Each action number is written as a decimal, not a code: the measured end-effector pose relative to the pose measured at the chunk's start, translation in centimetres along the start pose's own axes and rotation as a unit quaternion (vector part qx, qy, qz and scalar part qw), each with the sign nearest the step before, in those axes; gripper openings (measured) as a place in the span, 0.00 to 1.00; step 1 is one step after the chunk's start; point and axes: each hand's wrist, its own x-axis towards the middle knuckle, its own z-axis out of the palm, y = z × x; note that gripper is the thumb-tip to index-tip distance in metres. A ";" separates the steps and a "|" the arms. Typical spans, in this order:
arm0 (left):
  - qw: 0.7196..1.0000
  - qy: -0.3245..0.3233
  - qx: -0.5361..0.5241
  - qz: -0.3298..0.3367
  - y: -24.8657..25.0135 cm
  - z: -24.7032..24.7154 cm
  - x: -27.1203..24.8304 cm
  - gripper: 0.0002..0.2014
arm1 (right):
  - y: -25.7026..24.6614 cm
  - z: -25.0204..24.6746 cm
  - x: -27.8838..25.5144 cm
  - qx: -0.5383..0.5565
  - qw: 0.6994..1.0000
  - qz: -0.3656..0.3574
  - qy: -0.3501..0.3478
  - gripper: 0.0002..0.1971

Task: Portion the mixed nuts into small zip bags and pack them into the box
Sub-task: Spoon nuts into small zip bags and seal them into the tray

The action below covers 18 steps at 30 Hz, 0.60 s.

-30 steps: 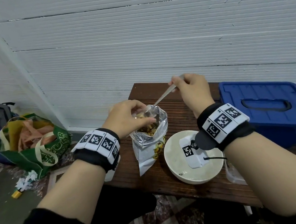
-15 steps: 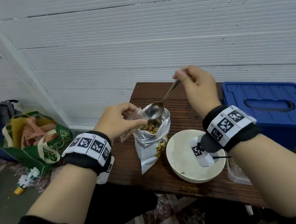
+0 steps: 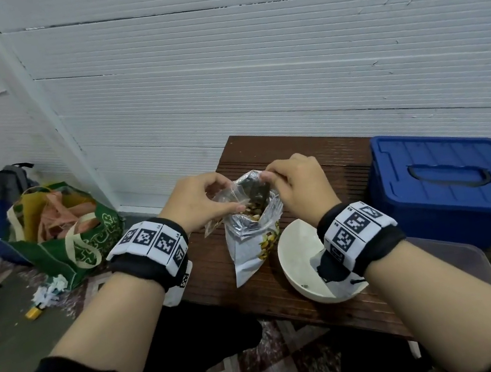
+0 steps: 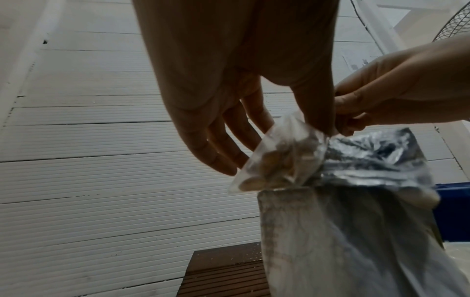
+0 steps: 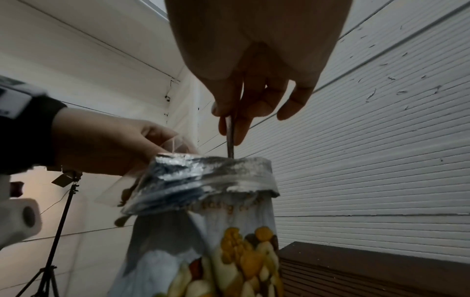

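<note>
The foil pouch of mixed nuts (image 3: 252, 246) stands open on the dark wooden table (image 3: 296, 152). My left hand (image 3: 224, 202) pinches a small clear zip bag (image 4: 279, 158) at the pouch's left rim; a few nuts lie in the bag. My right hand (image 3: 265, 179) pinches the handle of a metal spoon (image 5: 230, 138), which points straight down into the pouch (image 5: 211, 180). The spoon's bowl is hidden inside. The blue box (image 3: 450, 185), lid on, sits at the table's right end.
A white bowl (image 3: 297, 258) sits right of the pouch, under my right wrist. A clear plastic container (image 3: 455, 262) lies at the front right. On the floor to the left are a green tote bag (image 3: 62, 234), a grey backpack (image 3: 12, 181) and paper scraps.
My right hand has come down and dipped the spoon from above the pouch's mouth into the pouch. My left hand keeps the zip bag at the rim.
</note>
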 end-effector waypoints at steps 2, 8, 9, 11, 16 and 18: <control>1.000 -0.004 -0.002 -0.007 0.1 0.0 -0.1 0.20 | 0.1 0.0 0.0 0.032 0.998 0.055 0.010 0.12; 1.000 -0.007 -0.009 -0.012 0.3 0.0 -0.2 0.19 | 1.1 -0.4 0.1 0.111 0.968 0.220 0.054 0.13; 1.000 -0.006 -0.009 -0.011 0.3 0.0 -0.3 0.19 | 1.1 -0.4 0.2 0.120 0.963 0.235 0.057 0.14; 1.000 -0.003 -0.011 -0.009 0.3 0.0 -0.4 0.18 | 1.2 -0.4 0.4 0.132 0.956 0.257 0.055 0.14; 0.998 0.038 -0.035 -0.021 0.1 0.1 -0.7 0.18 | 1.4 -0.2 0.6 0.168 0.930 0.319 0.065 0.16; 0.998 0.048 -0.038 -0.026 0.0 -0.3 -0.7 0.18 | 1.5 -0.3 0.7 0.185 0.919 0.341 0.076 0.16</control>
